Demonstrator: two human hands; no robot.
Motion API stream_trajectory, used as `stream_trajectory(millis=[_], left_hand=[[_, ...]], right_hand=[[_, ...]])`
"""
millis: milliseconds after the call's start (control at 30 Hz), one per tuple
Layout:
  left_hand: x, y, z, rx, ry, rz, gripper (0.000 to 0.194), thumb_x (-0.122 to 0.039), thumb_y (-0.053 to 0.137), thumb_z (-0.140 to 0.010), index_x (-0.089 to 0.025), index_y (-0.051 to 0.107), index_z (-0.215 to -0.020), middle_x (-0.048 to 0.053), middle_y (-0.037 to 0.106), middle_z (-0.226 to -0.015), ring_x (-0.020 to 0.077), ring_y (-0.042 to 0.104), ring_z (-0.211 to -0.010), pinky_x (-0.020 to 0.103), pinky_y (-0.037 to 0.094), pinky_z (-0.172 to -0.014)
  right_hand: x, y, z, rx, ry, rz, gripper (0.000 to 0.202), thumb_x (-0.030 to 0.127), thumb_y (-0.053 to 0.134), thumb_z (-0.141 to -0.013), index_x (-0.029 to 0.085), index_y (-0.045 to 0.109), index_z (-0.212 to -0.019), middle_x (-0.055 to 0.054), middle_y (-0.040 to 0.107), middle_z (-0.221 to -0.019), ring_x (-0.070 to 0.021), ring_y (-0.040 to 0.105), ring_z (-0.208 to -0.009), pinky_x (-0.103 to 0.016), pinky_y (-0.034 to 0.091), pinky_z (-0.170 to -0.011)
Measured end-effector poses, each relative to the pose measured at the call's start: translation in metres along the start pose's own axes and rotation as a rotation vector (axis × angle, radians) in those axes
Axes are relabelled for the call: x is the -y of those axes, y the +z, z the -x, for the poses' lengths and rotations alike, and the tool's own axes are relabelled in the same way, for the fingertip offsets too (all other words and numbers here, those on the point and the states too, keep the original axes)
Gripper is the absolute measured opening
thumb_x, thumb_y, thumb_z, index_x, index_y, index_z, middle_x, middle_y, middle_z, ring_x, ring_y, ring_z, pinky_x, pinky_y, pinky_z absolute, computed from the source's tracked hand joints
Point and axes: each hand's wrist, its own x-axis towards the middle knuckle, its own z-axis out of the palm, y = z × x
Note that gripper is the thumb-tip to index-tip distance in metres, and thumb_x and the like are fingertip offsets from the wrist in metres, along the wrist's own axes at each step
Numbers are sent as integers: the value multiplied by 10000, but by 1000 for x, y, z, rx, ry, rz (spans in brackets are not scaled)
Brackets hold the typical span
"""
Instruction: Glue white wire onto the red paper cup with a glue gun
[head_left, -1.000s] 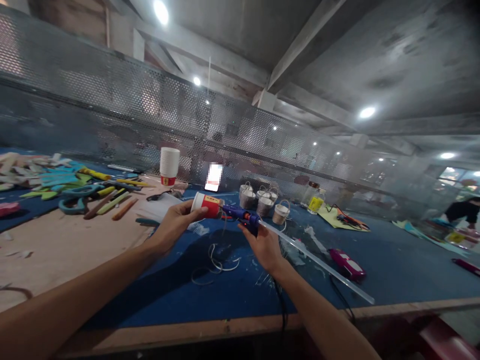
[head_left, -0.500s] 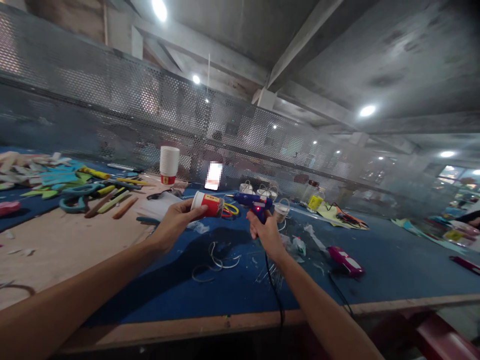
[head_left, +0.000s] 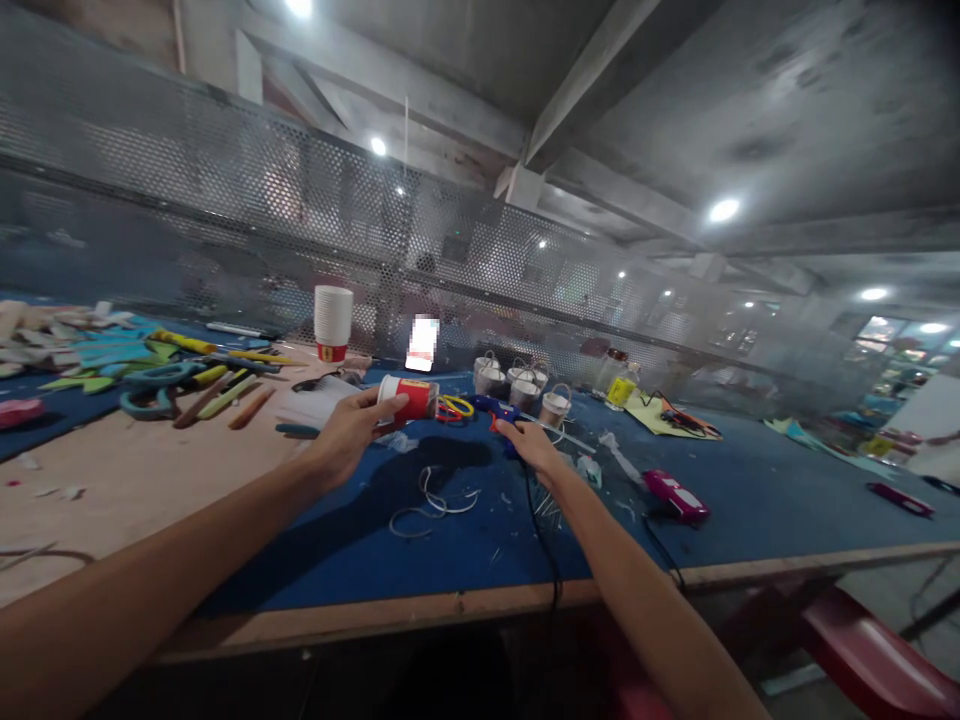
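My left hand (head_left: 356, 425) is closed around a red and white paper cup (head_left: 412, 401), which lies sideways in the air with its base toward the right. My right hand (head_left: 529, 443) grips a blue hot glue gun (head_left: 495, 408) whose cord hangs down over the table edge. The gun's nozzle points left toward the cup's base, and a gap shows between them. Behind that gap lie scissors with yellow and red handles (head_left: 454, 407). Several small cups with wire handles (head_left: 556, 405) stand just beyond the gun.
A stack of paper cups (head_left: 333, 325) and a lit phone (head_left: 422, 343) stand at the back. Scissors (head_left: 154, 390) and tools lie left. Wire loops (head_left: 431, 505) rest in front, a magenta glue gun (head_left: 675, 497) at right. A perforated metal screen (head_left: 360, 220) runs behind.
The glue gun has tipped lower, its nozzle dropping from above the cup's base to beside it. The cup stays in my left hand. The whole view has shifted slightly.
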Motion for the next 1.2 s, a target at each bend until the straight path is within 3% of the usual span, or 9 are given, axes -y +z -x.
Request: stream_trajectory(millis=[133,333,533,600,700,800,1000,1200], left_hand=[[-4,3,4,-3,2,13,324,-359,828,-682,-166,764,-933,78,759,-948,205,669,-845,316,540,-763],[-6,4,8,18,-11,17,329,-342,843,-653,-168,757,-919,72,764,-960,200,669,-858,308,532,-770],[-3,5,6,43,-15,16,331,-365,841,-650,-170,762,-906,73,771,-945,212,681,-857,308,529,-762],[-3,5,7,50,-20,12,346,-368,839,-660,-173,765,-937,73,769,-961,209,676,-853,300,526,-754],[-4,6,8,67,-27,3,346,-368,835,-674,-184,769,-960,66,764,-971,196,664,-842,281,520,-741],[-5,7,9,62,-24,-10,326,-369,837,-667,-187,772,-930,61,764,-947,184,656,-812,270,516,-722],[-4,8,10,66,-29,-60,356,-393,847,-631,-184,776,-911,75,769,-944,218,672,-839,304,525,-744],[-3,11,13,130,-33,-116,280,-351,807,-690,-199,784,-925,70,775,-904,211,678,-802,316,515,-779]], right_hand=[[-8,7,-1,-82,10,157,390,524,659,-778,179,569,-620,2,561,-610,-144,513,-627,-253,293,-575],[-11,15,6,-114,0,293,312,484,664,-812,189,602,-729,-36,642,-698,-189,596,-721,-266,363,-649],[14,10,13,-145,-132,267,160,338,623,-872,179,648,-868,-84,706,-954,-198,640,-961,-310,447,-848],[30,12,14,-71,-218,165,190,341,595,-899,201,648,-1016,-46,717,-1019,-148,661,-957,-272,472,-863],[52,22,17,185,-302,-300,416,355,704,-822,189,581,-1183,-82,711,-1130,-168,672,-1035,-310,506,-898],[66,31,21,200,-306,-384,494,348,789,-736,173,592,-1154,-96,719,-1098,-183,680,-1006,-337,514,-905],[73,27,25,17,-377,-163,145,310,691,-817,183,698,-886,-28,739,-884,-170,674,-829,-317,502,-846],[79,14,28,-38,-410,-199,242,428,647,-854,198,719,-881,-22,732,-877,-174,660,-831,-293,496,-816]])
